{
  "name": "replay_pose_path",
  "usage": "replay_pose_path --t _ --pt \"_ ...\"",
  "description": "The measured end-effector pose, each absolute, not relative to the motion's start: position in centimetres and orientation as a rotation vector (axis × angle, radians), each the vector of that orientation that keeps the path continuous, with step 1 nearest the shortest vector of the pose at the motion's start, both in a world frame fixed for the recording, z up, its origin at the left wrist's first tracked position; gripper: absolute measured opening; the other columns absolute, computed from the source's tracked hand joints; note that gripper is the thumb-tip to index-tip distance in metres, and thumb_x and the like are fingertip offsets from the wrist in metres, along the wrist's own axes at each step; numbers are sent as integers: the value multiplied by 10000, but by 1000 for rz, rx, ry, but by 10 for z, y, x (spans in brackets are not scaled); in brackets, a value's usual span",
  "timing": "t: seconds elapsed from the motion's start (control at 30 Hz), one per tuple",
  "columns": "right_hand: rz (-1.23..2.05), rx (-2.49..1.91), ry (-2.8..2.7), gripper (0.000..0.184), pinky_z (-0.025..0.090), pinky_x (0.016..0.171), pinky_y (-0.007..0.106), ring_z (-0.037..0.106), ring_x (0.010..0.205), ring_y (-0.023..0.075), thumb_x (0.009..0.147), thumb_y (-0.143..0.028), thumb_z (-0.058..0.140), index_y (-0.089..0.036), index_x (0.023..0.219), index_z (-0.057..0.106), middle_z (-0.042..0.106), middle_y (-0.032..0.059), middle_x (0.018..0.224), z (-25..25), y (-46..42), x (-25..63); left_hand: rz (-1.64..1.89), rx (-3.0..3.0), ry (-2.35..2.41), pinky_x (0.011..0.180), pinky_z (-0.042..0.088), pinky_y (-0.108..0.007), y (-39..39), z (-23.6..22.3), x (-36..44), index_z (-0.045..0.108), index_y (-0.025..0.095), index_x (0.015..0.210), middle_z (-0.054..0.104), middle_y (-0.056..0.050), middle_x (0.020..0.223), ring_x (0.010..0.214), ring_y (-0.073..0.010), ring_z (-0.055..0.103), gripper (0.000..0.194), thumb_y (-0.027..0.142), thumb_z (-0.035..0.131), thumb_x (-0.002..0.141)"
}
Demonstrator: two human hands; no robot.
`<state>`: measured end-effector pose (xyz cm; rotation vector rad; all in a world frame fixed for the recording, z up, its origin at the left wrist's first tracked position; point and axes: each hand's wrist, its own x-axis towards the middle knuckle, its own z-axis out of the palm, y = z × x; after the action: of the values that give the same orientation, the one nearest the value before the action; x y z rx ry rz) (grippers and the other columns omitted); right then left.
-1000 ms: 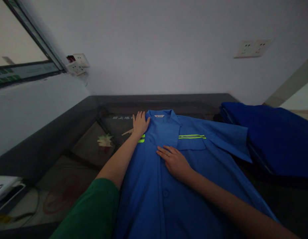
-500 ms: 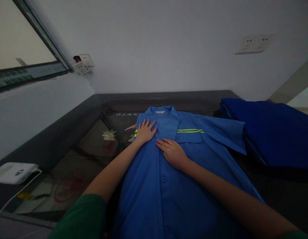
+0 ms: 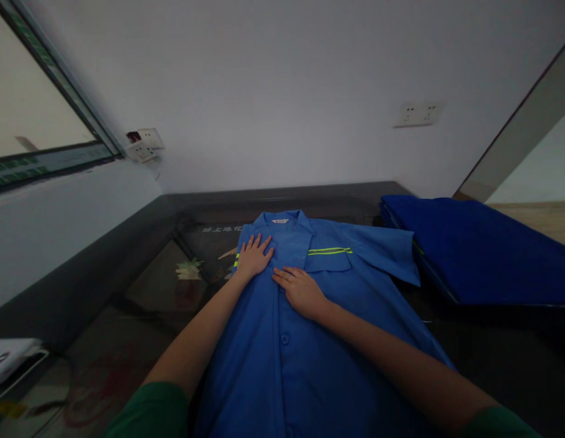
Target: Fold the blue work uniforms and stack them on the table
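Note:
A blue short-sleeved work shirt (image 3: pixel 328 359) lies front up on the dark table, with its collar toward the wall and a button placket down the middle. Flat on its upper left chest, just below the collar, rests my left hand (image 3: pixel 255 257) with fingers spread. My right hand (image 3: pixel 303 293) lies on the shirt near the placket, its fingers stretched out and close together. Yellow-green stripes (image 3: pixel 330 250) run above a flap pocket. One sleeve (image 3: pixel 392 246) extends to the right; the left sleeve does not show.
A stack of darker blue cloth (image 3: pixel 487 255) sits at the right of the table (image 3: pixel 282 194). On the left is a white device (image 3: pixel 11 359) with a cable. Wall sockets (image 3: pixel 417 114) are on the wall behind, and a window (image 3: pixel 40 103) is at upper left.
The camera view has tilted up and shifted right, so everything sits lower and further left. Both hands stay at nearly the same places on the shirt.

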<state>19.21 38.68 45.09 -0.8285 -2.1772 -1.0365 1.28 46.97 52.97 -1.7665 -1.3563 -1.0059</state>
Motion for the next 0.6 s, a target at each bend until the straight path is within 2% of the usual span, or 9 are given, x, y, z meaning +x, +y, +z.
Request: replay_pose_path --t 0.27,0.43,0.6 --pt "-1008 -783 -2173 524 338 1115 360 413 1332 200 894 -100 367 -129 1411 445 447 106 1453 455 369 203 -996 -1758 -1372 1141 206 -509 469 530 14 318 323 1473 263 -53 1553 1436 -285 213 561 527 281 951" --pt "-1095 -805 -2211 542 352 1099 450 324 1390 234 888 -80 362 -167 1419 432 378 85 1500 448 363 198 -980 -1753 -1373 1141 203 -508 465 529 15 319 307 1475 277 -64 1548 1433 -289 221 564 516 269 954" --pt "-1109 -906 -2241 510 341 1082 541 336 1379 275 917 -88 313 -158 1402 456 395 83 1488 451 370 194 -979 -1740 -1369 1135 217 -510 463 529 15 324 307 1473 281 -67 1546 1429 -292 230 565 519 268 953"
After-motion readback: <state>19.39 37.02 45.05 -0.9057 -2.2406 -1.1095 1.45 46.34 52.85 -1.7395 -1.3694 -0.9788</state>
